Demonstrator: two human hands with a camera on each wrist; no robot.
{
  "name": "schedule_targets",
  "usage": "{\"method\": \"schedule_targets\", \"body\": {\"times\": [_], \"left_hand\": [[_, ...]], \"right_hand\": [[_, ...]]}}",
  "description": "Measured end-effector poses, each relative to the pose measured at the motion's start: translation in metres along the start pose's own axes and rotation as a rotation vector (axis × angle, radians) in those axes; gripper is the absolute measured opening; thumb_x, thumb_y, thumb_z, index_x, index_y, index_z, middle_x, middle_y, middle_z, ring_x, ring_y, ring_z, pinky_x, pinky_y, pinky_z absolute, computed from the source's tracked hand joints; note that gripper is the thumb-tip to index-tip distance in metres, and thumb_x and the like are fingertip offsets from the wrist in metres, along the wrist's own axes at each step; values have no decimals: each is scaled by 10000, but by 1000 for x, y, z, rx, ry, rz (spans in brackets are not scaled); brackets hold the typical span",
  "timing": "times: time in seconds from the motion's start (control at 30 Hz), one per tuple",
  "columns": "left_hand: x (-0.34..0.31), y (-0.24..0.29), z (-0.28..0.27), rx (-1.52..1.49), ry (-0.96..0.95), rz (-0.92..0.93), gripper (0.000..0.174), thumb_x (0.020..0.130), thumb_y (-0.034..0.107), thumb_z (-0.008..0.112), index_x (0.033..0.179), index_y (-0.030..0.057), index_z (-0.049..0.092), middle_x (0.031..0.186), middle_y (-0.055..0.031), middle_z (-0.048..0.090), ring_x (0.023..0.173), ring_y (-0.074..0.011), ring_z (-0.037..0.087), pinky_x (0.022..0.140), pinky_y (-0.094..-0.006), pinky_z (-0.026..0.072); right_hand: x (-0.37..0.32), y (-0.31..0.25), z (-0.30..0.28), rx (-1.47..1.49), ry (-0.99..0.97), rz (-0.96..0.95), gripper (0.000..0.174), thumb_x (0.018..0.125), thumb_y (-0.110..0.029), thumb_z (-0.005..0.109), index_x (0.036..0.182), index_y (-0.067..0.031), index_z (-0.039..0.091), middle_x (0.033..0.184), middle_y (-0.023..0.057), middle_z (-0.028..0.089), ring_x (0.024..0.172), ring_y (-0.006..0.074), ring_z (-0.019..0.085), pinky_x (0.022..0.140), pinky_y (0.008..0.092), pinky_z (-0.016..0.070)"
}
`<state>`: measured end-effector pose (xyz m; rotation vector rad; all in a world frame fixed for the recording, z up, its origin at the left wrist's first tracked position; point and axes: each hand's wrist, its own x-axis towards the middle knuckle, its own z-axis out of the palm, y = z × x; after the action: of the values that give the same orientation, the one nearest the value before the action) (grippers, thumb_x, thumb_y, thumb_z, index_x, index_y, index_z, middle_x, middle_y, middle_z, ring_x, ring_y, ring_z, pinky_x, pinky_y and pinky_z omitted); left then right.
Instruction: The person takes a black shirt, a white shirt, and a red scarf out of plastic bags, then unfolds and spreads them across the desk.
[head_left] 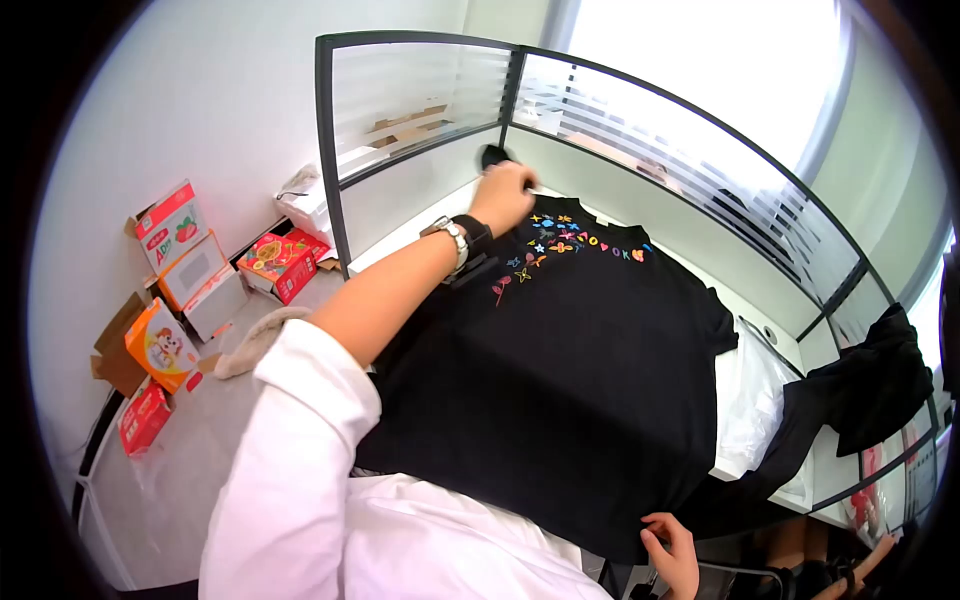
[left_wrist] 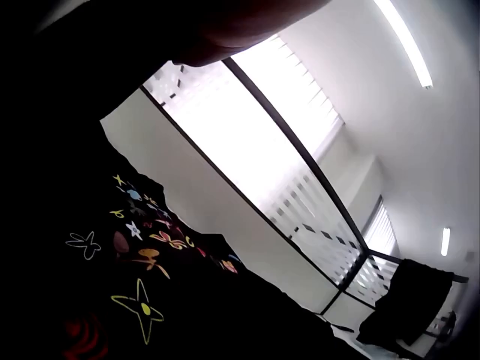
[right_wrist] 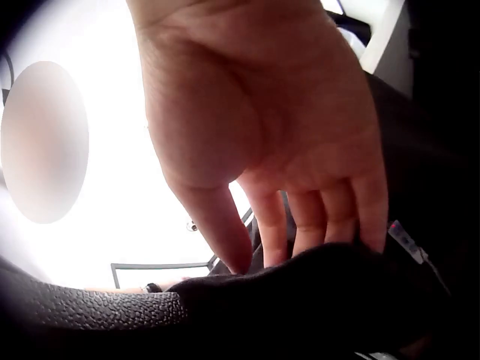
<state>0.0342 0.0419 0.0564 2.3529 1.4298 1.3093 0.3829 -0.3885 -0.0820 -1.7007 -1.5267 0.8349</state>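
A black T-shirt (head_left: 560,370) with colourful flower and letter prints lies spread over the white desk, its collar toward the back panel. The left hand (head_left: 504,198), near the shirt's upper left, has curled fingers around black cloth, and a blurred dark piece sticks out beyond them. In the left wrist view the prints on the shirt (left_wrist: 146,309) show, but the fingers are not clear. At the bottom hem, the right hand (head_left: 675,556) pinches the edge. The right wrist view shows the right hand (right_wrist: 262,142) with thumb and fingertips at the dark cloth, fingertips partly hidden.
Framed partition panels (head_left: 640,180) enclose the desk's back and sides. Clear plastic packaging (head_left: 752,400) lies right of the shirt. More black cloth (head_left: 880,385) hangs over the right partition. Several boxes, one red (head_left: 280,265), stand at left. Part of another person shows at lower right.
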Motion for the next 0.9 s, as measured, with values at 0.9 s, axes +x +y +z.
{"method": "schedule_targets", "body": {"times": [0.9], "left_hand": [[-270,-69,-75,-359,-105,-327,271,950,196,612,1107,11,492,1006,-104,625,858,-174,621,794,-282,505]], "right_hand": [[-2,-65,16,-366,237,-109,84,777,-55,717,837,-43,659,576,36,462,562,192,450,579,314,366]]}}
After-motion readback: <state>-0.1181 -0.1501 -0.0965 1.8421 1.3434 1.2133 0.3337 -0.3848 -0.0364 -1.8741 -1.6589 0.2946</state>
